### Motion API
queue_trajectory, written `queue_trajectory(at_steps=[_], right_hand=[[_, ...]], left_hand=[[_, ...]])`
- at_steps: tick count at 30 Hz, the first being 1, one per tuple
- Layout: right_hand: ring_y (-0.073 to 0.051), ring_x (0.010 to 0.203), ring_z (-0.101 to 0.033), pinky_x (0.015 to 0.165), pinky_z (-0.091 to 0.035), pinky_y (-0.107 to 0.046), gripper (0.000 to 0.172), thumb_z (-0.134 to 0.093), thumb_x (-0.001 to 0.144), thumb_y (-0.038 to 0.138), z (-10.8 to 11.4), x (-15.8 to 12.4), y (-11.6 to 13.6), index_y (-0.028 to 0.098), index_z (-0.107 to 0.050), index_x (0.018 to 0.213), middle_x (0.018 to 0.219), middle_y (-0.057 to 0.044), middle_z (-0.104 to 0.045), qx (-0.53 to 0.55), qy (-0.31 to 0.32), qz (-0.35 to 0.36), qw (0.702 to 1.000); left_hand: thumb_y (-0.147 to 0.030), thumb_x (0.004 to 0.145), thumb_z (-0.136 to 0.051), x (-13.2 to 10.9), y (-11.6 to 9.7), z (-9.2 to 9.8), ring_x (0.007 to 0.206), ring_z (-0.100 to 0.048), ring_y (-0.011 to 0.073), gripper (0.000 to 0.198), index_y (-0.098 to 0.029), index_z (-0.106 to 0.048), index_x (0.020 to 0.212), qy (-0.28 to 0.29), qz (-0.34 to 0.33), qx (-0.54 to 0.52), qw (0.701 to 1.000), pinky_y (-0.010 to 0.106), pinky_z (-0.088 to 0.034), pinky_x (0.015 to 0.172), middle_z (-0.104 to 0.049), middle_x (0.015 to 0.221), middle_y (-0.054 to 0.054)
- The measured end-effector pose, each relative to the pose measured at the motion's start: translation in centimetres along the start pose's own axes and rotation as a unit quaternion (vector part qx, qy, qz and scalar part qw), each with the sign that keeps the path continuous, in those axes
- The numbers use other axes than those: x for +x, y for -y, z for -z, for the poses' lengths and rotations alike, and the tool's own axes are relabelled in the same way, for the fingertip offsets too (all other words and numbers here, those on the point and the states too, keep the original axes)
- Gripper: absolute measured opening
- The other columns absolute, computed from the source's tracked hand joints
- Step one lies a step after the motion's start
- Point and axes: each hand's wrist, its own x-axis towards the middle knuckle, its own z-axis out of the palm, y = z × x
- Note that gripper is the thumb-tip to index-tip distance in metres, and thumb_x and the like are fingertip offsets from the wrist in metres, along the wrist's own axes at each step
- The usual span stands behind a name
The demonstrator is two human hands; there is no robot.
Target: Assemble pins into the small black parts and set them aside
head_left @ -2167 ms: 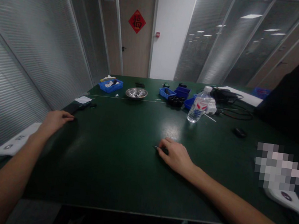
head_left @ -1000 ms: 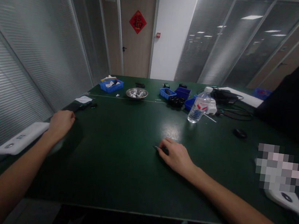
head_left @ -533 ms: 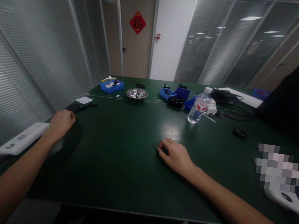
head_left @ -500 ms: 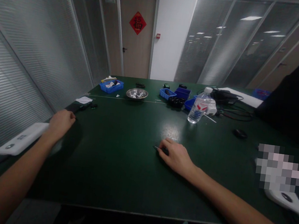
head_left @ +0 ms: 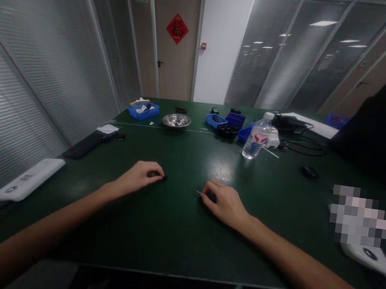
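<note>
Over the middle of the green table (head_left: 124, 230), my left hand (head_left: 144, 175) pinches a small black piece (head_left: 165, 178) between thumb and fingertips. To its right, my right hand (head_left: 224, 201) is closed on a thin pointed tool (head_left: 199, 192), whose tip sticks out to the left, toward the left hand. The two hands are apart. A long black case or pad (head_left: 84, 144) lies at the table's left side, with a white paper (head_left: 108, 128) just beyond it.
A metal bowl (head_left: 176, 121), a blue tray (head_left: 144, 111) and small blue bins (head_left: 216, 120) stand at the back. A water bottle (head_left: 257, 136) is right of centre, near a black mouse (head_left: 309, 172). White devices (head_left: 30, 179) lie at both sides.
My left hand has moved right, from the black case to the middle of the table, and a small black piece now shows at its fingertips. My right hand has barely moved.
</note>
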Motion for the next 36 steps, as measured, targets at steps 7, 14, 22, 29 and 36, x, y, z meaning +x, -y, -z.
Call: queue_trajectory(at_steps=[7, 14, 22, 29, 36], right_hand=[[-0.015, 0.076, -0.058, 0.067, -0.039, -0.027, 0.012, -0.057, 0.097, 0.032, -0.1, 0.0, 0.2, 0.022, -0.064, 0.098, 0.092, -0.001, -0.064, 0.022, -0.002, 0.023, 0.999], [-0.014, 0.074, -0.057, 0.067, -0.038, -0.027, 0.01, -0.058, 0.097, 0.03, -0.2, -0.1, 0.1, 0.022, -0.064, 0.098, 0.091, 0.0, -0.064, 0.031, -0.002, 0.029, 0.999], [-0.014, 0.074, -0.057, 0.067, -0.038, -0.027, 0.01, -0.059, 0.097, 0.03, -0.3, 0.0, -0.1, 0.022, -0.065, 0.098, 0.09, 0.0, -0.063, 0.039, -0.01, 0.042, 0.998], [-0.014, 0.073, -0.056, 0.066, -0.038, -0.027, 0.008, -0.06, 0.096, 0.029, -0.4, -0.1, 0.1, 0.022, -0.064, 0.098, 0.09, 0.0, -0.063, 0.042, -0.01, 0.05, 0.998], [-0.014, 0.073, -0.056, 0.065, -0.039, -0.027, 0.008, -0.061, 0.096, 0.028, -0.2, -0.2, 0.3, 0.022, -0.065, 0.099, 0.093, -0.001, -0.063, 0.048, -0.005, 0.059, 0.997]], left_hand=[[-0.029, 0.098, -0.062, 2.9, -5.4, -6.6, 0.102, -0.066, 0.0199, 0.016, -0.025, -0.073, 0.108, -0.01, -0.117, -0.107, 0.987, 0.036, -0.052, 0.093, -0.07, 0.108, 0.006], [-0.03, 0.098, -0.062, 2.4, -4.9, -6.3, 0.104, -0.066, 0.02, 0.016, -0.025, -0.072, 0.11, -0.017, -0.129, -0.088, 0.988, 0.036, -0.051, 0.095, -0.071, 0.109, 0.006], [-0.028, 0.098, -0.064, 2.3, -5.2, -6.3, 0.105, -0.063, 0.0192, 0.021, -0.02, -0.072, 0.115, -0.02, -0.116, -0.057, 0.991, 0.034, -0.05, 0.094, -0.07, 0.111, 0.006], [-0.025, 0.098, -0.064, 2.4, -5.4, -6.0, 0.106, -0.063, 0.019, 0.023, -0.021, -0.073, 0.119, -0.016, -0.145, -0.055, 0.988, 0.035, -0.05, 0.095, -0.072, 0.112, 0.005], [-0.023, 0.098, -0.063, 2.4, -5.5, -6.0, 0.106, -0.064, 0.0188, 0.024, -0.021, -0.073, 0.12, 0.0, -0.151, -0.069, 0.986, 0.035, -0.051, 0.095, -0.073, 0.113, 0.005]])
